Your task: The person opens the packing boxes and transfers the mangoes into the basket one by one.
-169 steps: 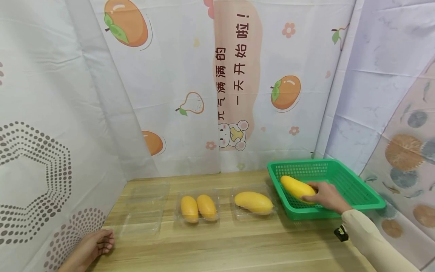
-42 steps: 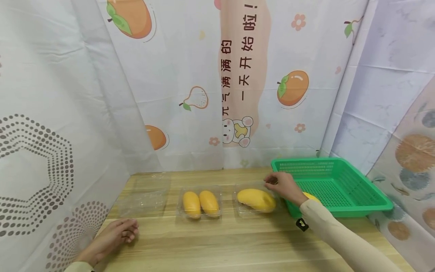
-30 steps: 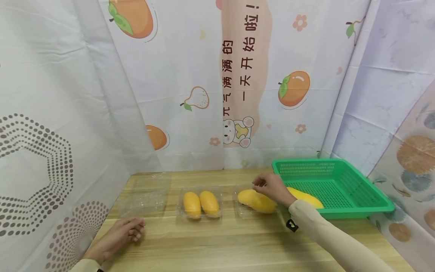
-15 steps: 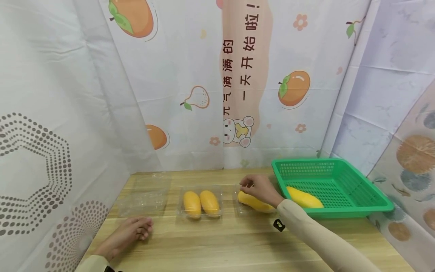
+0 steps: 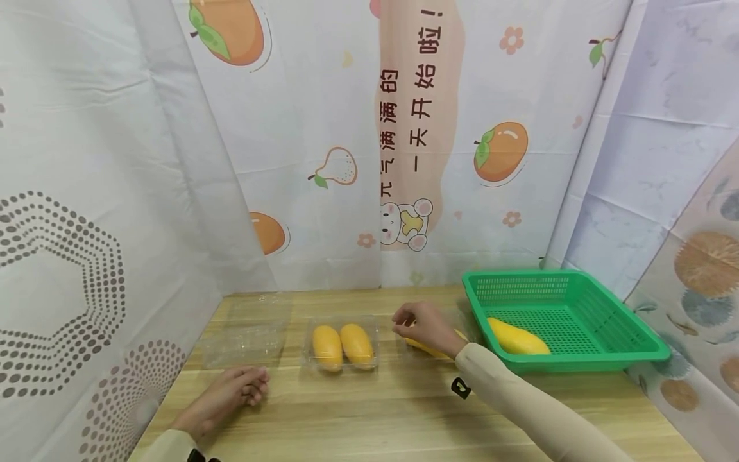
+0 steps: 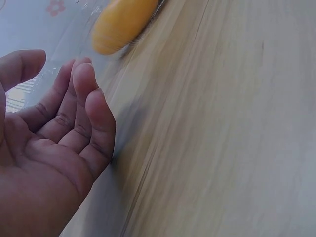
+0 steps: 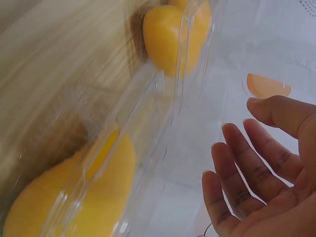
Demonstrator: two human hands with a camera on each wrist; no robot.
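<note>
My right hand [image 5: 427,326] hovers over the right clear plastic box, fingers loosely bent and nothing in them. It partly covers the large yellow mango [image 5: 424,348] in that box in the head view; the right wrist view shows that mango [image 7: 106,192] behind the box's clear wall. My left hand [image 5: 231,391], palm turned inward and fingers relaxed, holds nothing. It is just in front of the empty clear box [image 5: 245,345] at the left. Between the hands, two smaller orange-yellow mangoes [image 5: 326,347] lie side by side in the middle clear box [image 5: 376,324].
A green mesh basket [image 5: 577,330] stands at the right, with one big mango [image 5: 518,338] against its left wall. A printed curtain [image 5: 323,224] closes off the back and sides of the wooden table [image 5: 346,417].
My right hand has let go of the mango in the basket and moved left over the right box. My left hand has come in rightward from the table's left edge.
</note>
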